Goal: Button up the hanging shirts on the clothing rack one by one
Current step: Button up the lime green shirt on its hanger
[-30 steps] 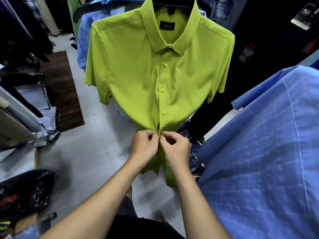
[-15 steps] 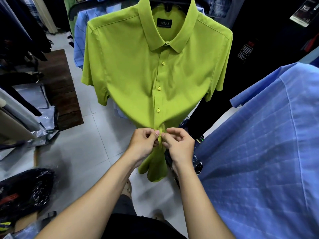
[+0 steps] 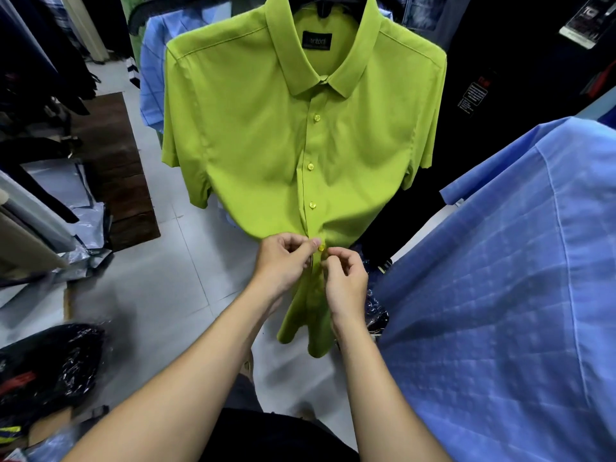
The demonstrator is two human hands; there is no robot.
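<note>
Lime-green shirt [image 3: 266, 155] hung on rack, front facing, placket running vertical. Lower button [image 3: 321, 248] sits directly betw. both hands. Left hand [image 3: 283, 258] pinches placket edge at left of button; right hand [image 3: 345, 278] pinches fabric just below-right. Both equally near. Hem below hangs free; blue shirt [image 3: 500, 295] crowds right side.

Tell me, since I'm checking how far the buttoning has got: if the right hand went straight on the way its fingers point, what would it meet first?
The right hand points up and left, so it would likely meet the yellow button on the green shirt first, then the left hand's fingertips just beyond. Depth is unclear.
</note>
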